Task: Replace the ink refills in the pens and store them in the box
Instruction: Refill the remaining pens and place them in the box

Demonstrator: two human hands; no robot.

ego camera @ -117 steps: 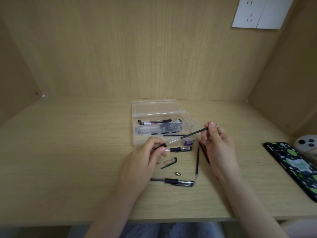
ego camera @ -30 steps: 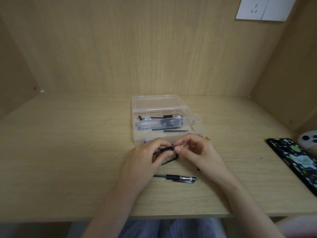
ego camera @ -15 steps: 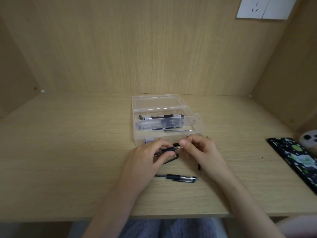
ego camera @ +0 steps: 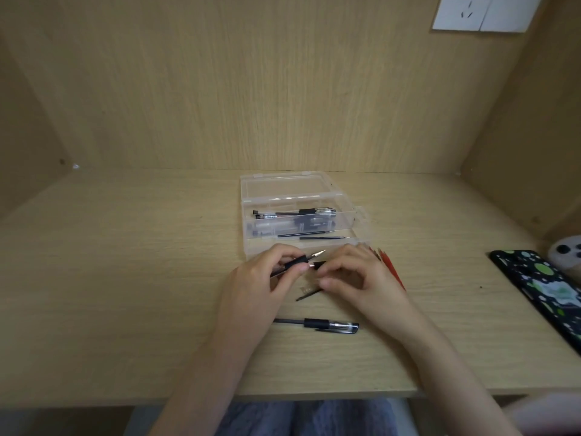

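Note:
My left hand [ego camera: 261, 278] grips a pen [ego camera: 297, 262] by its black grip, with the metal tip pointing up and to the right. My right hand [ego camera: 355, 275] hovers just right of it, fingers loosely curled with nothing between them. Its fingertips are by the black end of a second pen [ego camera: 319, 264] lying under the hands. A clear cap with a black clip [ego camera: 306, 292] lies by the right thumb. Another capped pen [ego camera: 317, 325] lies nearer me. The clear box [ego camera: 248, 243] stands open behind the hands, holding pens and two loose refills. Red refills [ego camera: 390, 269] show beside the right hand.
A phone in a dark patterned case [ego camera: 540, 291] lies at the desk's right edge, with a white object [ego camera: 566, 253] behind it. Wooden walls close in the back and both sides. A wall socket [ego camera: 484, 12] sits at the top right.
The right hand has come off the pen's tip, which now shows bare and metal. Earlier it slid a refill into the barrel, then worked at the tip. The left hand kept its hold.

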